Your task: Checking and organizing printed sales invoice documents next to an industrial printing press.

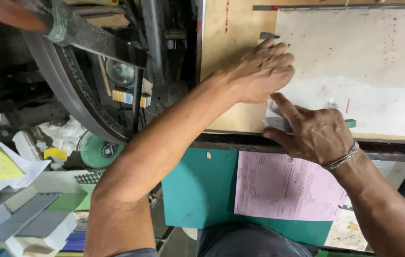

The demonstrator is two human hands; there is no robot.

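Your left hand [264,71] lies knuckles up on the brown board [231,57], near its left edge, so you cannot tell whether its fingers grip anything beneath; they curl loosely over the left edge of the large pale sheet [354,62]. Your right hand [316,131] sits at the board's front edge, thumb and forefinger pinched on a small grey slip [274,121], most of it hidden under the fingers. It may be paper or thin card; the view is too poor to say. One bracelet [342,158] rings your right wrist.

The sheet's far and right sides are cut off by the frame. One pink form [283,188] lies on one teal folder [197,190] below the board's front edge, and your right forearm covers the form's right corner. To the left, one big dark wheel [64,90] shows only in part. One stack of paper pads [26,223] sits at the lower left, cropped.
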